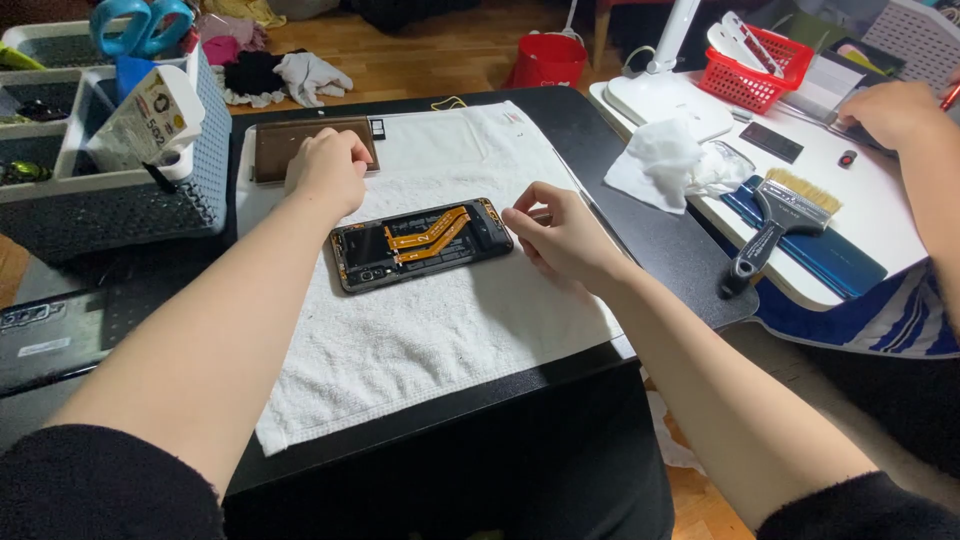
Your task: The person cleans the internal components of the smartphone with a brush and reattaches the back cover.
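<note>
One opened phone [420,243], orange ribbon cables exposed, on white towel [420,340] mid-bench. Left hand [327,170] curled, resting on brown panel [272,150]; right hand [565,238] pinching a small tool at phone's edge. Risk: slip could tear a cable

Opened black smartphone [420,243] and a brown rectangular panel [300,148]

The phone lies flat on its face, back cover off, showing dark inner parts and orange flex ribbons, slanted across the middle of a white terry towel [430,330]. The glossy brown panel lies flat at the towel's far left corner, partly covered.
</note>
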